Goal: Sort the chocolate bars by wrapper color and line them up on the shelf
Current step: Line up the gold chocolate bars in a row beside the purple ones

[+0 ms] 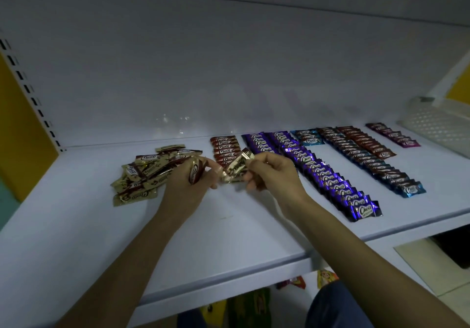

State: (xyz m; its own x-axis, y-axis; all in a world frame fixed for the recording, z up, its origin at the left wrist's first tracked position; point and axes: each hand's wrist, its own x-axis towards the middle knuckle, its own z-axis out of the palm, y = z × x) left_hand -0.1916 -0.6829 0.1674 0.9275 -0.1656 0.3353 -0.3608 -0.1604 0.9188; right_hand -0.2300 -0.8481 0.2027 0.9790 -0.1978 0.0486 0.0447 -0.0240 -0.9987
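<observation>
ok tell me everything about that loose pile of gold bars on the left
The gold pile is a loose heap of shiny gold-foil bars with brown panels and white Choco lettering, overlapping at mixed angles, not lined up. It lies on the white shelf, left of the red row. The left hand overlaps its right edge; whether they touch is unclear.

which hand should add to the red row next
Left, probably: the left hand holds a red bar just beside the red row, while the right hand pinches a gold bar.
</observation>
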